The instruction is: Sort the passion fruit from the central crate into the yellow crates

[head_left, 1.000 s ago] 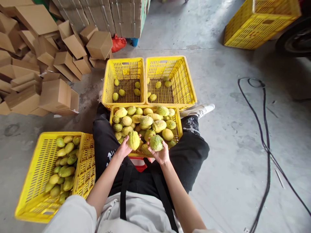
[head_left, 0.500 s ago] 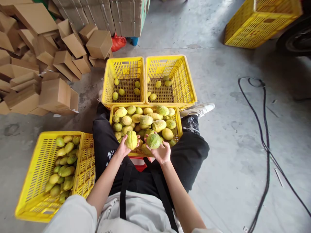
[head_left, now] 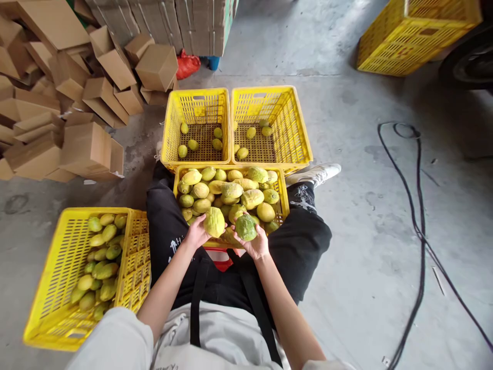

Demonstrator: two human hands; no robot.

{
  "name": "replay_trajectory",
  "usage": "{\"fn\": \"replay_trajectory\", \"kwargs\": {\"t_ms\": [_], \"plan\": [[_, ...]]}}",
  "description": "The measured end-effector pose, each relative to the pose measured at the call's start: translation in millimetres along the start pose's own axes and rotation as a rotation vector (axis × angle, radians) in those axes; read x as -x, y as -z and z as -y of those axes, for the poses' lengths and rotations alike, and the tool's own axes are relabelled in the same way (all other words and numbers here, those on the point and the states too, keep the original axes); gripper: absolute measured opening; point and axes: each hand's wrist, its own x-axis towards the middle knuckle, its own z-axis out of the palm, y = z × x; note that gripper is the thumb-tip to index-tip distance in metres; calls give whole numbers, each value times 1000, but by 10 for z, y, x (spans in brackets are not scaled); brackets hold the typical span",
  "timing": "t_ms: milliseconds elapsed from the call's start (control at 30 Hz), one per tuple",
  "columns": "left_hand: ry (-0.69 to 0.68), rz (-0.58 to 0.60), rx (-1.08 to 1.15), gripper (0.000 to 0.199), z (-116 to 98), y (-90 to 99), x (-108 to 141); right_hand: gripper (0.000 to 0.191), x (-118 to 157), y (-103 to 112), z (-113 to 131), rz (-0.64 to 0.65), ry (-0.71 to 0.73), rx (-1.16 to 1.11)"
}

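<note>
My left hand (head_left: 197, 234) is wrapped round a bumpy yellow fruit (head_left: 214, 222) that looks like a citron. In my right hand (head_left: 256, 245) sits a greener citron (head_left: 245, 227), its fingers curled about the underside. Both fruits are held side by side, a small gap apart, over the near edge of a yellow crate (head_left: 285, 205) between my legs. That crate is heaped with yellow and green citrons (head_left: 252, 199), some elongated and some rounder. My hands partly cover the fruit at its front.
Beyond it stand a left yellow crate (head_left: 165, 146) and a right yellow crate (head_left: 304, 139), each with several fruits. Another fruit-filled crate (head_left: 50, 288) is at lower left. Cardboard boxes (head_left: 87, 146) pile up at upper left. A black cable (head_left: 421, 231) lies on the floor at right.
Both fruits have been turned in my hands and show different sides. The left one has shifted slightly right, and the right one has moved a little too.
</note>
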Motion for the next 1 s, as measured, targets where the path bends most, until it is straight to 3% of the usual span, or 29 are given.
{"fn": "replay_trajectory", "kwargs": {"t_ms": [300, 433, 667, 1000], "plan": [[-4, -71, -66, 33, 6, -8, -5, 50, 2, -21, 7, 5, 4, -53], [-18, -46, -13, 43, -11, -55, 9, 49, 18, -61, 39, 5, -47, -95], [-65, -45, 58, 46, -36, -56, 14, 46, 25, -143, 101, 37, 12, -78], [-74, -156, -25, 43, -53, -15, -3, 38, -29, 62, -3, -61, -50, -24]]}}
